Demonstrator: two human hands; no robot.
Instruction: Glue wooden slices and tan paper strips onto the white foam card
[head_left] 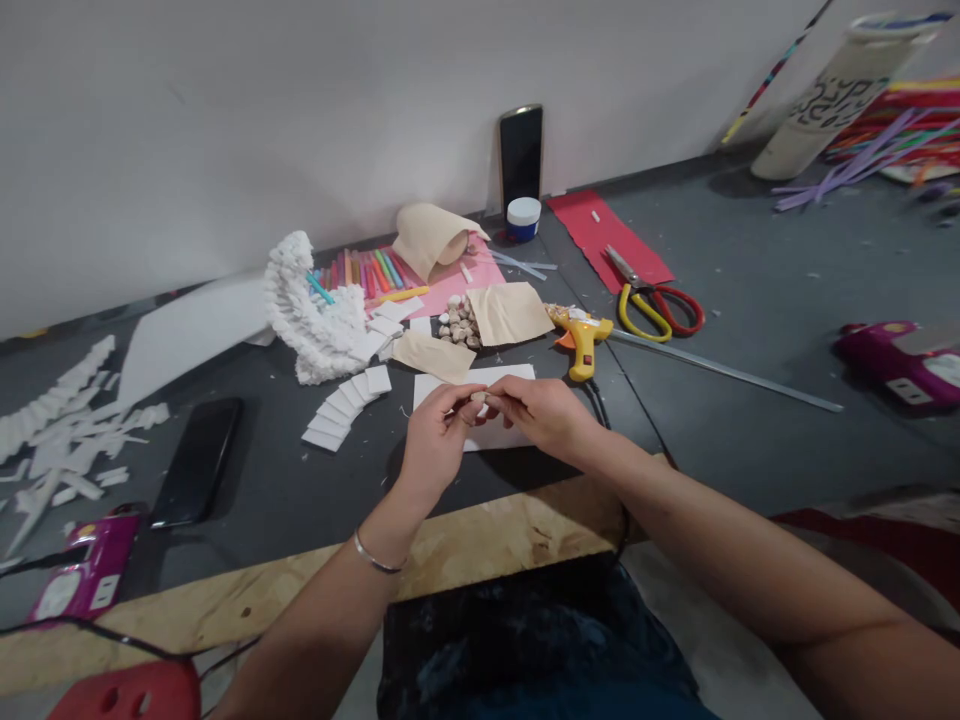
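Note:
My left hand (435,440) and my right hand (536,412) meet over a white paper sheet (480,382) on the grey floor. Both pinch one small pale piece (478,398) between their fingertips. A silver bangle sits on my left wrist. Just beyond the sheet lie tan paper pieces (512,312), a small heap of rolled pale pieces (459,326) and a yellow glue gun (581,338). To the left, a row of white paper rectangles (346,405) leads to a white frilled paper form (311,312).
Red and yellow scissors (654,305) and a long metal ruler (724,370) lie at right. A black phone (196,460) lies at left, another leans on the wall (520,155). White paper scraps (64,440), coloured sticks (367,270), a wooden board (465,545), purple devices (900,360).

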